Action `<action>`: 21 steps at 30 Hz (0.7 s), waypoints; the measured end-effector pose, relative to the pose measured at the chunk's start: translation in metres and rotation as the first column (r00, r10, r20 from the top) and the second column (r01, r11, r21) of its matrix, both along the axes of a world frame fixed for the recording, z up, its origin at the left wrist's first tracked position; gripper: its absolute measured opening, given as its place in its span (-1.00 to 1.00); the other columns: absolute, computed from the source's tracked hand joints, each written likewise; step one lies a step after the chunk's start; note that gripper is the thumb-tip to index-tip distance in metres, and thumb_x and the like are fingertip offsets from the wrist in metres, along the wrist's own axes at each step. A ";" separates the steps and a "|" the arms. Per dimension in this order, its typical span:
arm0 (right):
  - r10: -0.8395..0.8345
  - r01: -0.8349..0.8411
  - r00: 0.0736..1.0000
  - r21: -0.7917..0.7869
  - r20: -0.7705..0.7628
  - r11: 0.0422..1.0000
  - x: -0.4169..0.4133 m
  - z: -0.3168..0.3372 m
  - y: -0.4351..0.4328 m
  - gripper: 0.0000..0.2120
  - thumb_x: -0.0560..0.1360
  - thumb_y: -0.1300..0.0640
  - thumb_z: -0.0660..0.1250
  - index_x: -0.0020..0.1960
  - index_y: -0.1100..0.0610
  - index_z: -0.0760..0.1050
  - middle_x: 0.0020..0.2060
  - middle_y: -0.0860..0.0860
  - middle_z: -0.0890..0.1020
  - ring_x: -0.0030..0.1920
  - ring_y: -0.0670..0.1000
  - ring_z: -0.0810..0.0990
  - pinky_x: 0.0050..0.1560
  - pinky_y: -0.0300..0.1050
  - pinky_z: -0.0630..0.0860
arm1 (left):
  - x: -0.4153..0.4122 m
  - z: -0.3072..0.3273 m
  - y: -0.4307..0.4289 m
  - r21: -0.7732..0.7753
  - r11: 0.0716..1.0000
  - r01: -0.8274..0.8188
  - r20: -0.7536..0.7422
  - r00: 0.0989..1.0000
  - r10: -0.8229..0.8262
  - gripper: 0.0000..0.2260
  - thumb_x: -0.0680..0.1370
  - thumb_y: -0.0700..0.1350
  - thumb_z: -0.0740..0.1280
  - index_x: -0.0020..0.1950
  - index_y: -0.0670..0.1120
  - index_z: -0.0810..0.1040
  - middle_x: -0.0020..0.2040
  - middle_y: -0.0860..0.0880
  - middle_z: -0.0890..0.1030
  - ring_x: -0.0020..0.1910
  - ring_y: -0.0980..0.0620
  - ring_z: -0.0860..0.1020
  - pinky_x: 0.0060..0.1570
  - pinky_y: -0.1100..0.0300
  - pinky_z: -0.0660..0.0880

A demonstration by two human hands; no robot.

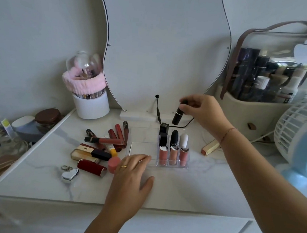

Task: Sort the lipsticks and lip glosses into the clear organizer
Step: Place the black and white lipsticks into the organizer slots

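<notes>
The clear organizer [143,136] stands mid-table; its right slots hold three pink lip glosses [173,155] in front, with black and white lipsticks behind them. My right hand [203,111] pinches a black lipstick [178,114] by its top, tilted, above and behind the organizer. My left hand [132,177] lies flat on the table, fingertips touching the organizer's front left edge. Left of the organizer lies a heap of loose lip glosses and lipsticks [107,142], among them a dark red tube [91,167] and a pink round cap [113,164].
A gold-and-red lipstick [209,147] lies right of the organizer. Brush holder with pink band [89,96] stands back left, a mirror base and black cable [157,113] behind. Clear cosmetics bag [275,75] and fan [303,137] at right. A silver charm [69,174] lies near the front left.
</notes>
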State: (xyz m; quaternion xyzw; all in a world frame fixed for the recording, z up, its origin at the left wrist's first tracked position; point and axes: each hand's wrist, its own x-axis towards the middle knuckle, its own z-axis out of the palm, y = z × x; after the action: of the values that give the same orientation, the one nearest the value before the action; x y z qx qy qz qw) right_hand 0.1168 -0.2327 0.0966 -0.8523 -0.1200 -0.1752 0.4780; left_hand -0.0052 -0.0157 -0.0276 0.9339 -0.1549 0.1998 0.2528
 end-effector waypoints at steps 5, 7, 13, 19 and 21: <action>0.032 -0.039 0.999 -0.173 -0.044 0.984 -0.009 0.000 0.013 -0.82 0.39 0.14 0.43 -0.01 0.09 0.62 -0.19 -0.02 0.69 -0.14 -0.08 0.65 -0.02 -0.25 0.54 | 0.000 0.000 0.000 -0.003 1.000 0.000 -0.010 1.000 0.000 -0.57 0.51 0.02 0.26 0.38 0.04 0.35 0.31 0.12 0.40 0.33 0.10 0.26 0.29 0.22 0.17; 0.040 -0.051 0.997 -0.190 -0.061 0.981 -0.010 -0.003 0.016 -0.80 0.40 0.16 0.43 0.02 0.12 0.62 -0.16 0.02 0.69 -0.12 -0.04 0.65 0.05 -0.18 0.55 | 0.000 0.000 0.000 -0.001 1.000 0.000 -0.008 1.000 0.000 -0.57 0.51 0.02 0.26 0.38 0.04 0.35 0.30 0.12 0.41 0.33 0.09 0.26 0.29 0.22 0.16; 0.036 -0.046 0.998 -0.246 -0.047 0.968 -0.011 -0.001 0.017 -0.79 0.41 0.15 0.41 0.05 0.11 0.62 -0.13 0.02 0.70 -0.09 -0.03 0.65 0.08 -0.13 0.55 | 0.000 -0.001 0.000 0.002 1.000 0.000 -0.009 1.000 0.000 -0.57 0.51 0.03 0.25 0.38 0.04 0.34 0.30 0.13 0.40 0.34 0.09 0.26 0.29 0.21 0.16; 0.067 -0.076 0.997 -0.287 -0.041 0.955 -0.015 0.003 0.019 -0.81 0.42 0.13 0.40 0.03 0.09 0.62 -0.17 0.00 0.71 -0.13 -0.08 0.66 0.05 -0.20 0.54 | 0.001 -0.002 0.000 -0.007 1.000 -0.004 -0.007 1.000 0.004 -0.57 0.51 0.02 0.28 0.37 0.03 0.36 0.30 0.12 0.42 0.34 0.09 0.27 0.30 0.18 0.20; 0.063 -0.074 0.997 -0.329 -0.045 0.942 -0.015 0.002 0.020 -0.80 0.42 0.14 0.39 0.04 0.10 0.62 -0.16 0.00 0.71 -0.13 -0.07 0.65 0.05 -0.18 0.55 | 0.001 -0.001 0.000 -0.006 1.000 -0.005 -0.005 1.000 0.005 -0.57 0.51 0.01 0.28 0.37 0.02 0.37 0.30 0.11 0.42 0.34 0.08 0.28 0.30 0.17 0.20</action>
State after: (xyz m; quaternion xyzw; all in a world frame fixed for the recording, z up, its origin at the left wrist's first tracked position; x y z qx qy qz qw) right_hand 0.1017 -0.2128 0.0985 -0.9184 -0.1692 -0.1213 0.3364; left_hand -0.0046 -0.0154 -0.0290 0.9340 -0.1515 0.1984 0.2557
